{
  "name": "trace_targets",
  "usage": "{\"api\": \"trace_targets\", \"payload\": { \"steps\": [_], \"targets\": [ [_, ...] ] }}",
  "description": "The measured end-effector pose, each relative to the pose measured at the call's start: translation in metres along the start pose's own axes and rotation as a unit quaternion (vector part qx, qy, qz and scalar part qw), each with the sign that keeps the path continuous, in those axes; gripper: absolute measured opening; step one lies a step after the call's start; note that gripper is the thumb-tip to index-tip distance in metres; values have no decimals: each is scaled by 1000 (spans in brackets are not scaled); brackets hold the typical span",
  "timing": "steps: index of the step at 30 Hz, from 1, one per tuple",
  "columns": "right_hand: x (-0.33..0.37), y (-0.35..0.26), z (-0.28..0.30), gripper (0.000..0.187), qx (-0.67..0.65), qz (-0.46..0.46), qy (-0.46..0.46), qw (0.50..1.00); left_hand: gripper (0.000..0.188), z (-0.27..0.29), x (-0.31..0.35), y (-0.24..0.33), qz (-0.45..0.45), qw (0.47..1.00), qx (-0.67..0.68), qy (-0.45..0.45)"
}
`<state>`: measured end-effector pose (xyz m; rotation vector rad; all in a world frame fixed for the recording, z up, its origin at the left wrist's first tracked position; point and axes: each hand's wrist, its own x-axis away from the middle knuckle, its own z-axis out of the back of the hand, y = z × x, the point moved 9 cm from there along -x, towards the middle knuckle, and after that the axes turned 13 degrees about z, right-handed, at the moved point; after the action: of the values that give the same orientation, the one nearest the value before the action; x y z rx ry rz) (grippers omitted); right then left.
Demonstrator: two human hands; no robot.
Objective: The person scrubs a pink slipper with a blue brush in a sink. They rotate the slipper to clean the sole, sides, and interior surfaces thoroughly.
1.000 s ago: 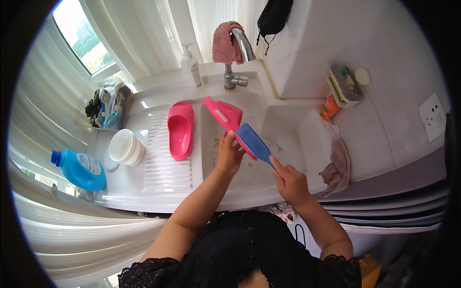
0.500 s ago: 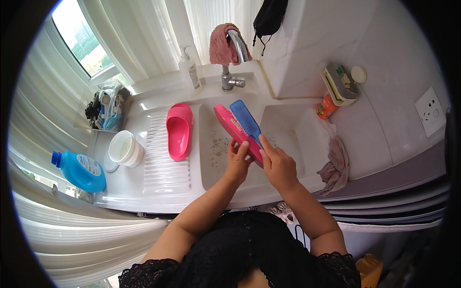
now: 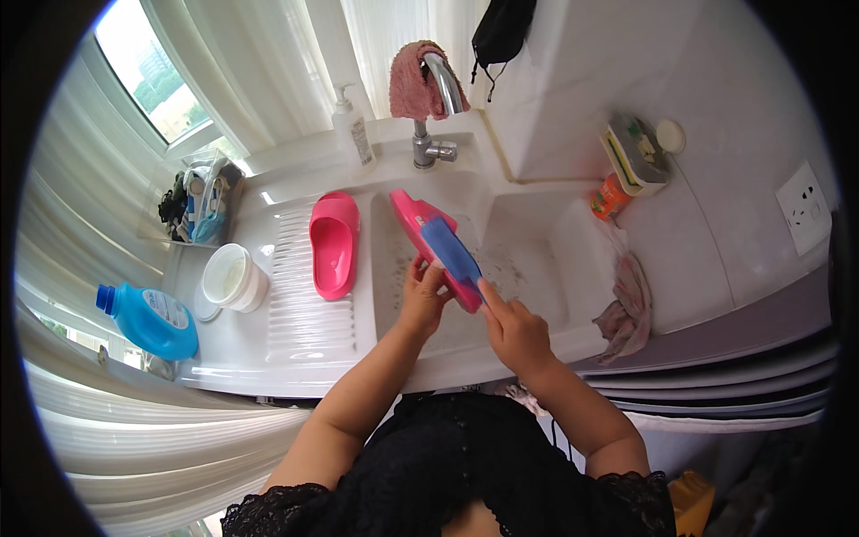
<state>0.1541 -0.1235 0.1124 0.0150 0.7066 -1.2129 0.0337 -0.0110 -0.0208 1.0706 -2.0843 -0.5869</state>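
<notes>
Over the sink basin (image 3: pixel 394 313) my left hand (image 3: pixel 424 295) is closed around a pink slipper (image 3: pixel 409 208), which is tilted on its side. My right hand (image 3: pixel 516 333) grips the handle of a blue scrubbing brush (image 3: pixel 452 252). The brush head lies against the slipper and covers part of it; its bristles are hidden. To the left, a second pink slipper (image 3: pixel 334 255) rests sole down on the ribbed washboard part (image 3: pixel 291 313) of the sink.
A chrome faucet (image 3: pixel 424 148) draped with a pink cloth (image 3: pixel 412 85) stands behind the basin, beside a pump bottle (image 3: pixel 353 134). Left are a white tub (image 3: pixel 235 276), a blue detergent bottle (image 3: pixel 148 318) and a clear box (image 3: pixel 201 201). A rag (image 3: pixel 628 309) hangs at right.
The slipper has turned more onto its side and shifted slightly left. The brush has slid down along it toward me, my right hand moving slightly down with it.
</notes>
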Motion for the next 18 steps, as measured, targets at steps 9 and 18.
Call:
{"api": "trace_targets", "payload": {
  "steps": [9,18],
  "targets": [
    [2,11,3,43,6,-10,5,1000,57,-22,12,-10,49,998,8,-30],
    [39,-13,-7,42,22,64,-31,997,67,-21,-4,14,127,976,140,-103]
  ]
}}
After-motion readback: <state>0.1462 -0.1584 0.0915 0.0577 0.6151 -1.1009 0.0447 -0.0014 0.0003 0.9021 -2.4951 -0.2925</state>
